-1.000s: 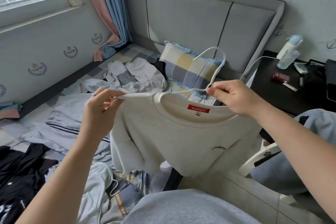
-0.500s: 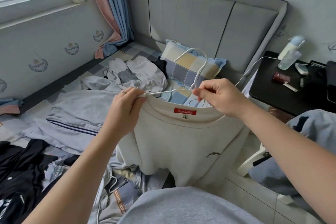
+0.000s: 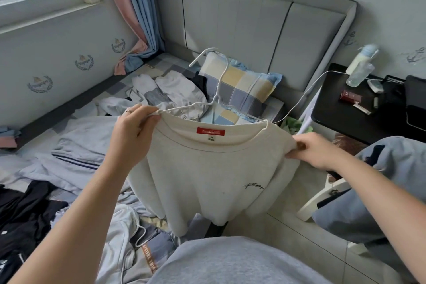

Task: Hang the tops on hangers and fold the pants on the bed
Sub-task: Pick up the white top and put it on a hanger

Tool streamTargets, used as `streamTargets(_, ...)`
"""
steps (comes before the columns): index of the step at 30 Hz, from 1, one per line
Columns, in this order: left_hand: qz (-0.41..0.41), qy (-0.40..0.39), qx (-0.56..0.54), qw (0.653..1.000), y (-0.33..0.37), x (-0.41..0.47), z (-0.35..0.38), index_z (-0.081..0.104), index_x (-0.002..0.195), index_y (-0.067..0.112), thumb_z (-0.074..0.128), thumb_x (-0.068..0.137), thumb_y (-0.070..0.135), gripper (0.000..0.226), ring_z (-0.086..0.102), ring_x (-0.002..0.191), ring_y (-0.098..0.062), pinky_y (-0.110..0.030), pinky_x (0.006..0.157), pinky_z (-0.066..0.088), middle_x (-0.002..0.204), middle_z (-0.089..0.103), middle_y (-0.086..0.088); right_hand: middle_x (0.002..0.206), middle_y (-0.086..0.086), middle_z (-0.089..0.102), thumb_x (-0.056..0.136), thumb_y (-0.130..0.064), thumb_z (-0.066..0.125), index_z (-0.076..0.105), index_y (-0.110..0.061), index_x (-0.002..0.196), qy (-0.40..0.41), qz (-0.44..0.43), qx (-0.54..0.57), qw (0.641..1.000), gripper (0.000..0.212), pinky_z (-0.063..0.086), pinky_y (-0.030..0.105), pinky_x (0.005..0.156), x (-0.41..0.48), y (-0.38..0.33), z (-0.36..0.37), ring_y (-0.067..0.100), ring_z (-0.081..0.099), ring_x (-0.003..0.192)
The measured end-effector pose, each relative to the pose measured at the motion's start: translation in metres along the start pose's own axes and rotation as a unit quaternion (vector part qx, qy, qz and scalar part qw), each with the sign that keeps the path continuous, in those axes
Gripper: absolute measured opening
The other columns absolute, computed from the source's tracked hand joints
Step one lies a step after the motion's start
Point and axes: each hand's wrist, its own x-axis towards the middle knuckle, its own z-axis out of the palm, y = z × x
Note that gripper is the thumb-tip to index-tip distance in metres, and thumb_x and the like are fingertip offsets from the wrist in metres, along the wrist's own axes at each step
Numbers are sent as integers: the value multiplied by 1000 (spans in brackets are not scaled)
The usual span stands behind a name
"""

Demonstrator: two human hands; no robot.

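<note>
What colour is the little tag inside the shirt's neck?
The tag is red, seen best in the head view.

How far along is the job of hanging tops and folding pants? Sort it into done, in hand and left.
Done: no hung top or folded pants show. In hand: the cream top is going onto the white hanger; the left hand pinches one shoulder at the hanger's end, the right hand grips the other shoulder. Left: grey clothes and black clothes lie loose on the bed.
</note>
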Motion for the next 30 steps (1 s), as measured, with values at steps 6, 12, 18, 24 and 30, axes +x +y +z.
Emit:
streamTargets(6,16,-21,56,998,-14,-2,-3,73,104,0,64,95,2,13,59,85,-34,-39,79,50,89,66,-11,75,-1,71,86,-8,76,71,-24,78,218,-77,105,967,18,47,23,67,-6,-17,-15,11,60,70)
streamTargets(12,-39,14,-41,998,-6,-5,1,71,102,14,60,97,5,14,54,85,-8,-15,79,41,88,62,0,106,-10,69,89,-20,70,65,-34,86,170,-133,184,959,16,53,29,94,-22,-13,-15,11,66,107)
streamTargets(18,-27,-39,-107,993,24,4,22,72,98,14,60,95,14,12,51,82,-4,-16,74,40,83,59,-1,89,-8,70,83,-50,66,61,-39,104,196,-110,127,966,24,51,30,78,-36,-9,-4,16,67,82)
streamTargets(24,10,-87,-109,990,57,20,56,73,100,9,63,96,9,11,53,81,-10,-19,74,41,80,60,0,64,-18,55,95,-33,61,64,-35,86,209,-119,82,967,10,35,13,60,-68,-2,-1,2,48,59)
streamTargets(30,55,-165,-149,973,105,25,111,72,97,22,64,97,13,12,51,80,1,-10,72,37,79,56,21,66,-9,57,93,-43,55,65,-34,89,256,-55,103,960,15,38,18,57,-138,35,-14,6,49,57)
